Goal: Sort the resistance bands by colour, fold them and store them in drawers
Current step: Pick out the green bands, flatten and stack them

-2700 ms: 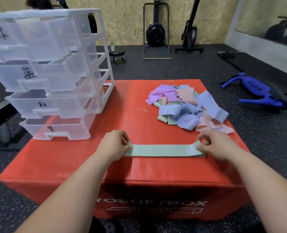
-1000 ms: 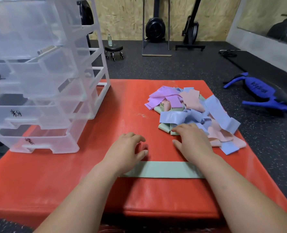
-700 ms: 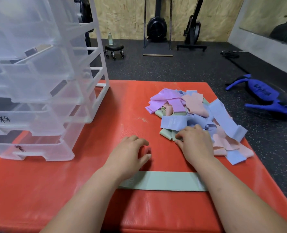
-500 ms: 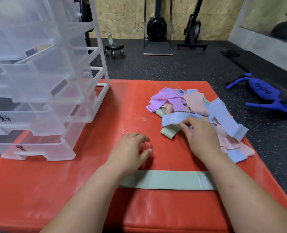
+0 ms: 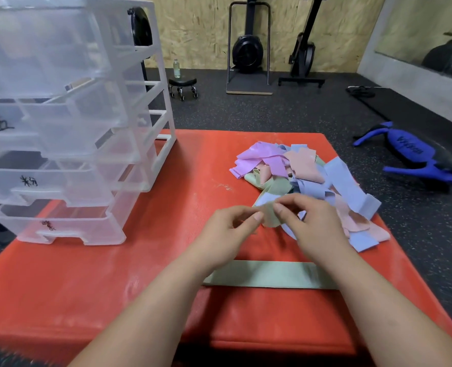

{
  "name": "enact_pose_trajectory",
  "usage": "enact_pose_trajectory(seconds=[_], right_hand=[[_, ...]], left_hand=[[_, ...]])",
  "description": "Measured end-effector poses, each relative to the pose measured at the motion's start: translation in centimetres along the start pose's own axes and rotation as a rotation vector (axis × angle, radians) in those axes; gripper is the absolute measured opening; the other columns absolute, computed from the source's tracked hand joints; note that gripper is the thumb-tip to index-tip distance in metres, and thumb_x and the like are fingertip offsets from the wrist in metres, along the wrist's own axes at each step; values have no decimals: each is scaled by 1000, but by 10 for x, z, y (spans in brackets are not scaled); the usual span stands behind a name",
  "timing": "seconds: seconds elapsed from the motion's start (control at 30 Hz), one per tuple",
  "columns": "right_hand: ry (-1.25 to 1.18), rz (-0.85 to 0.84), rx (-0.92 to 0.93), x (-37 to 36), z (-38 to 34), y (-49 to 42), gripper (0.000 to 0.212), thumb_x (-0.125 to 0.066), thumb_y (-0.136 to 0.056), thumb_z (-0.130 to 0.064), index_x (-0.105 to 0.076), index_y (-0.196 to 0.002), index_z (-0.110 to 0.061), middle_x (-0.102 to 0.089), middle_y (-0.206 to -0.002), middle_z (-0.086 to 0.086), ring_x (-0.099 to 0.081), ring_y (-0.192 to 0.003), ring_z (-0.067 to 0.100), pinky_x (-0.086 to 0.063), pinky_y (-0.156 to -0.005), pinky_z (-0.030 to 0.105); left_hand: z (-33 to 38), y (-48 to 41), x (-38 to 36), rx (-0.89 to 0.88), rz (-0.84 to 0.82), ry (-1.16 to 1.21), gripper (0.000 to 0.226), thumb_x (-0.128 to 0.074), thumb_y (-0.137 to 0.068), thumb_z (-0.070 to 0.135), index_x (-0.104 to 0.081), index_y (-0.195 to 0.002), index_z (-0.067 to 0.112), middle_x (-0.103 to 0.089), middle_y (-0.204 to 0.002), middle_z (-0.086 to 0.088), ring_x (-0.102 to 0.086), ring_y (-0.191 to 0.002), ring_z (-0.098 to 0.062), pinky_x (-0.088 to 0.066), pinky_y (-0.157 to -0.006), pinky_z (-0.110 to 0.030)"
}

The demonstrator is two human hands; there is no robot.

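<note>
A tangled pile of purple, pink, blue and green resistance bands point(image 5: 306, 178) lies on the right half of the red soft box point(image 5: 87, 282). One green band point(image 5: 268, 274) lies flat and straight near the front edge, under my forearms. A second green band point(image 5: 271, 211) trails from the pile's near edge; my left hand point(image 5: 230, 229) and my right hand point(image 5: 312, 223) both pinch its near end, just above the box. A clear plastic drawer unit point(image 5: 68, 139) with handwritten labels stands at the left.
The drawer unit's lower drawers are pulled out a little. Beyond the box is dark rubber floor with a small wheeled stool point(image 5: 183, 84) carrying a bottle, exercise machines by the wooden wall, and a blue object point(image 5: 415, 157) on the floor to the right.
My right hand reached into the pile and drew a second green band toward me. My left hand rose from the box and took hold of the same band. The first green band stays flat.
</note>
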State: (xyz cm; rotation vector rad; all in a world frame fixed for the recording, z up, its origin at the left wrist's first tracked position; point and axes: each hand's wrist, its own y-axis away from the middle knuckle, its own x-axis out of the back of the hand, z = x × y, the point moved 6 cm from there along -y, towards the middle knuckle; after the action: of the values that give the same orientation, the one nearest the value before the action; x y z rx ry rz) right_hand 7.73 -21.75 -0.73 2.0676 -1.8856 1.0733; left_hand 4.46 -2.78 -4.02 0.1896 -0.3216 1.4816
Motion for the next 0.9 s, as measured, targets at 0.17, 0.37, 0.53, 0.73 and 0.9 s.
enact_pose_trajectory(seconds=[0.17,0.37,0.53,0.73,0.9], right_hand=[[-39,-285,77,-31,-13,10,21,-68,-100,-27,-76,-110,-44,-74,-106,-22,-63,-99,6,-43,-80,17],[-10,-59,-17,-12,3,-4,24,-78,-90,-21,-75,-108,-37,-74,-105,-23,-66,-86,4,-40,-75,5],[80,-186,104,-24,-7,-7,37,-75,-93,-35,-67,-129,-42,-65,-126,-27,-58,-112,2,-42,-91,15],[109,-246,217,-43,-30,-9,37,-76,-91,-29,-68,-124,-41,-67,-109,-28,-53,-110,3,-46,-91,28],[-134,-71,161,-31,-40,-16,11,-81,-87,-29,-76,-94,-34,-74,-92,-14,-64,-96,11,-47,-85,27]], left_hand=[[-5,2,8,105,118,223,15,-66,-105,24,-79,-111,19,-81,-102,3,-72,-91,-5,-59,-79,-31],[-16,-1,35,137,194,269,18,-61,-106,11,-79,-110,11,-80,-92,2,-70,-82,-8,-62,-77,-28],[-14,-1,42,41,197,148,17,-61,-107,15,-78,-109,13,-74,-88,3,-63,-78,-7,-55,-72,-22],[4,3,37,-108,218,134,5,-81,-93,12,-77,-97,12,-76,-76,5,-65,-70,-5,-51,-68,-23],[9,4,44,-140,274,243,14,-80,-94,19,-77,-106,11,-79,-92,-3,-69,-85,-11,-54,-78,-28]])
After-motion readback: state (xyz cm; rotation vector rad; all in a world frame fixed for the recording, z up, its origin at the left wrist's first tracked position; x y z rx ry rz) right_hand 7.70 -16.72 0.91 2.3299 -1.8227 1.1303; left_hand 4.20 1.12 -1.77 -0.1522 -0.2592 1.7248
